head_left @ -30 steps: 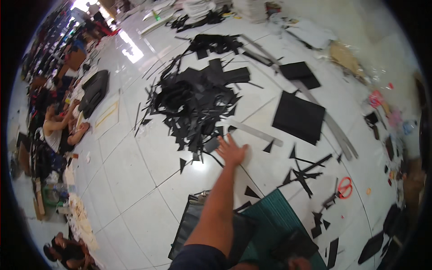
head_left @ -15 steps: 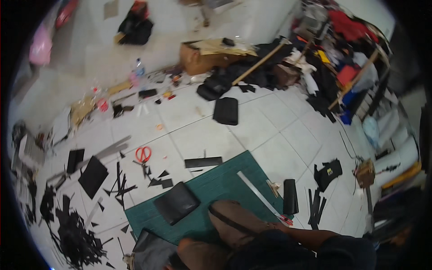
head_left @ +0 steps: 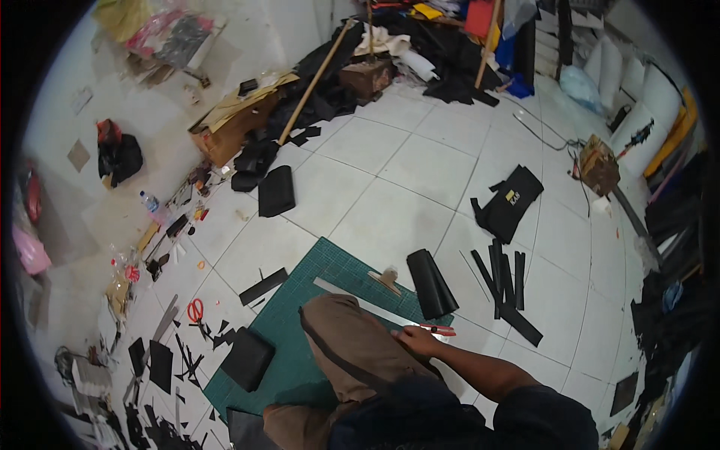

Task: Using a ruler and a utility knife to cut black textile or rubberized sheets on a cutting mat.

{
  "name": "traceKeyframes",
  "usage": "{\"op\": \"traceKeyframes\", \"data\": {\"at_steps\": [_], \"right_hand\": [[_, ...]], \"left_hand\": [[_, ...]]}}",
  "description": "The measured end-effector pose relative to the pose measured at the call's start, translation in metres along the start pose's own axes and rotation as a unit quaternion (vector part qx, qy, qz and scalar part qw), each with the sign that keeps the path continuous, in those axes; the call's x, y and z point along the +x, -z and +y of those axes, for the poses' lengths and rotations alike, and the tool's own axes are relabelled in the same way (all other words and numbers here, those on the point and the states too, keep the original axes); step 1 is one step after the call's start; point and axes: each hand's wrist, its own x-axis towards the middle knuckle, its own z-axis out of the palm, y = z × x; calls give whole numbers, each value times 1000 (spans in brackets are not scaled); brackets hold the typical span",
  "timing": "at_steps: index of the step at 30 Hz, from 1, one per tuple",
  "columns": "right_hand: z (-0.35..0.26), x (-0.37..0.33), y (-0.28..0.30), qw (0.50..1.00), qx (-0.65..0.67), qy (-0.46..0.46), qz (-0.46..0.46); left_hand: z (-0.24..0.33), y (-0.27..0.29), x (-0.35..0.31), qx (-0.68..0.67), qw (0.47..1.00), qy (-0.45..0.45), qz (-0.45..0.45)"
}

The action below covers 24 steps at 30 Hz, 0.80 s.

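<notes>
My right hand [head_left: 417,340] reaches over my bent knee in brown trousers [head_left: 352,352] to the right edge of a green cutting mat [head_left: 315,277]. Its fingers touch the end of a red-handled cutter [head_left: 441,329], which lies on a long metal ruler [head_left: 360,298] set across the mat. Whether the fingers grip the cutter is unclear. A black roll of material [head_left: 430,283] lies just beyond the hand, and a flat black piece [head_left: 247,358] sits on the mat's left corner. My left hand is out of sight.
Black strips [head_left: 506,285] and a black bag [head_left: 510,201] lie on the white tiles to the right. Red scissors [head_left: 195,309] and black scraps [head_left: 161,364] lie at left. A cardboard box [head_left: 232,127], poles and heaped fabric [head_left: 442,52] line the back wall.
The view has swung from a pile of black scraps, where one arm reached out, round to the green mat. My right hand now rests by the ruler and cutter.
</notes>
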Motion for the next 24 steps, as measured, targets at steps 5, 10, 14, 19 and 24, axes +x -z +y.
{"op": "traceKeyframes", "data": {"at_steps": [5,10,14,19,24], "right_hand": [[58,38,22,947,-58,70,307],[85,65,86,905,-81,-142,392],[92,99,91,930,-109,-247,248],[93,114,91,920,-93,-292,244],[106,109,92,954,-9,-221,200]], "left_hand": [[48,51,40,-28,998,-57,31],[153,44,37,-76,992,-101,-4],[185,50,39,44,985,-167,-22],[197,38,27,196,964,-173,51],[224,32,10,178,978,-99,54]]}}
